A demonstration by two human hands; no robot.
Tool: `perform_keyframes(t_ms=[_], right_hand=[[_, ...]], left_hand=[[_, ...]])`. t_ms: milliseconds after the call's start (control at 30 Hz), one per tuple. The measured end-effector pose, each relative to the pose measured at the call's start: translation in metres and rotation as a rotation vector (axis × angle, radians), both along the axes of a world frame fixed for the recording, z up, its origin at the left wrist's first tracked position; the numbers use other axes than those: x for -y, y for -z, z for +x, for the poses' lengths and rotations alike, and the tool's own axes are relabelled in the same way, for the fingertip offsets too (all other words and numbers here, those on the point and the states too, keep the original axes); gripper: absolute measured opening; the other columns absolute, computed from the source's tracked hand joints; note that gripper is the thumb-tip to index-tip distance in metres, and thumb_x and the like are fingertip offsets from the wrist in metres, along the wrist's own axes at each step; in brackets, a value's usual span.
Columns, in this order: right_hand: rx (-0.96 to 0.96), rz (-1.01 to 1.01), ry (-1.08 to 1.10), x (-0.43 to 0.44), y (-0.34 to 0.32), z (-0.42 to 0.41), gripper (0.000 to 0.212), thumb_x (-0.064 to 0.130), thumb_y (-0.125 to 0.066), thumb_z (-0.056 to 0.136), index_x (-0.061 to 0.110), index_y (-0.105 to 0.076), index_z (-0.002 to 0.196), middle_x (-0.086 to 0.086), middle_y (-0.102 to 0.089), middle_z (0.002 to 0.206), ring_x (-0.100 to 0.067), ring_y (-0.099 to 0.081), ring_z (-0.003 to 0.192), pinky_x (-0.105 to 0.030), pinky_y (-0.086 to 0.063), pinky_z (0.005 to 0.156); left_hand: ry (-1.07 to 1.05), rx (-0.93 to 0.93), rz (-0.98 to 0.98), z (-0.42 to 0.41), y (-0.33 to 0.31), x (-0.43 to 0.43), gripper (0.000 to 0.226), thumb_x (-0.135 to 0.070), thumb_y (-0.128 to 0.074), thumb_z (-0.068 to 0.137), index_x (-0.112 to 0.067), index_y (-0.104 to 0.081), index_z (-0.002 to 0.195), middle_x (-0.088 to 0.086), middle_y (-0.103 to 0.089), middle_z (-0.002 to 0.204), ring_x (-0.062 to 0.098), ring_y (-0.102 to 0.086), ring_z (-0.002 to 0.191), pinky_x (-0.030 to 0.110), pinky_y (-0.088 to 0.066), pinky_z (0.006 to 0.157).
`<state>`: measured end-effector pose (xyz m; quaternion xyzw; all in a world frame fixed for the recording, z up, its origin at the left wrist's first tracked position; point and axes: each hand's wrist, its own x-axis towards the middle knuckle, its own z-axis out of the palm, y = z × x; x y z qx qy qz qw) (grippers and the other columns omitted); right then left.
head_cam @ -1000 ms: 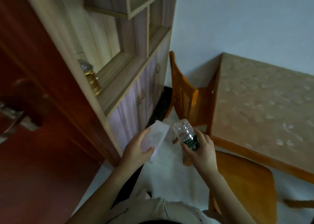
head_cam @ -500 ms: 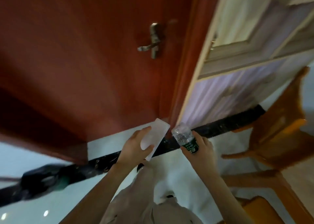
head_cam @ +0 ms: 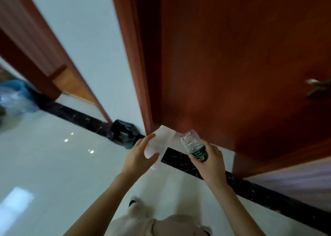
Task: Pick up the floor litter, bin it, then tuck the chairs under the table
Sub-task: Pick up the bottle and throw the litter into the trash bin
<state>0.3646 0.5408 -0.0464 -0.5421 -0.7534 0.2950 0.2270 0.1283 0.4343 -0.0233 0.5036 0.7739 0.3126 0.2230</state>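
In the head view, near centre, above a glossy pale floor (head_cam: 53, 164): both hands are loaded with litter and none of it is binned.

Risks, as I judge them:
- The clear plastic bottle (head_cam: 192, 143) is held low down, around its green label, and most of its body stands free above the fingers. It is smooth and light, so a loose hold could let it slide out.
- The flat white piece of litter (head_cam: 160, 140) (paper or thin plastic, cannot tell) is caught on one side only. A quick swing could pull it free.
- The red-brown door (head_cam: 232, 56) stands just right and far of the bottle, so a knock is possible in passing.
- Which object is the bin is unclear. A black bag-like object (head_cam: 123, 133) sits by the wall, left of the hands. A blurred blue bag (head_cam: 14, 96) lies far left. Choosing the wrong one wastes the trip.

Grip:
- Left hand (head_cam: 138, 157): thumb and fingers close as a pinch on the white piece.
- Right hand (head_cam: 211, 164): fingers curl round the bottle's labelled part, and the end inside the hand is hidden.

Chairs and table are out of sight.
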Motion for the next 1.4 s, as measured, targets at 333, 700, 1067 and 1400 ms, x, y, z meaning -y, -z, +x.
perform_keyframes(t_ms=[333,700,1067,1400], right_hand=[[-0.031,-0.016,-0.267,0.015,-0.003,-0.239,0.067,0.038,-0.080,0.076,0.020,-0.053,0.134,-0.001,-0.058,0.116,-0.020,-0.050,0.109,-0.031,-0.044,0.086],[0.072,-0.110,-0.340,-0.057,0.042,-0.342,0.064,0.042,-0.079,0.073,0.021,-0.055,0.130,-0.001,-0.060,0.114,-0.024,-0.052,0.107,-0.039,-0.049,0.087],[0.114,-0.165,-0.298,-0.119,0.040,-0.443,0.071,0.037,-0.081,0.075,0.015,-0.052,0.136,-0.010,-0.058,0.120,-0.028,-0.050,0.114,-0.041,-0.045,0.094],[0.097,-0.224,0.012,-0.076,0.066,-0.496,0.067,0.053,-0.073,0.074,0.024,-0.052,0.131,-0.002,-0.061,0.111,-0.024,-0.055,0.105,-0.043,-0.051,0.087]], left_hand=[[-0.294,-0.055,-0.047,-0.211,-0.002,0.089,0.062,-0.031,-0.072,0.082,-0.035,-0.044,0.136,-0.012,-0.056,0.124,0.009,-0.053,0.103,0.019,-0.039,0.083],[-0.376,0.018,-0.132,-0.296,0.048,0.048,0.062,-0.025,-0.075,0.079,-0.031,-0.047,0.134,-0.008,-0.058,0.122,0.012,-0.056,0.102,0.021,-0.042,0.082],[-0.325,0.031,-0.138,-0.399,0.036,-0.047,0.062,-0.027,-0.071,0.081,-0.030,-0.045,0.137,-0.005,-0.058,0.122,0.012,-0.055,0.105,0.020,-0.040,0.084],[0.041,0.017,-0.215,-0.494,0.075,-0.043,0.063,-0.027,-0.072,0.084,-0.030,-0.043,0.140,-0.006,-0.056,0.130,0.009,-0.052,0.111,0.006,-0.029,0.085]])
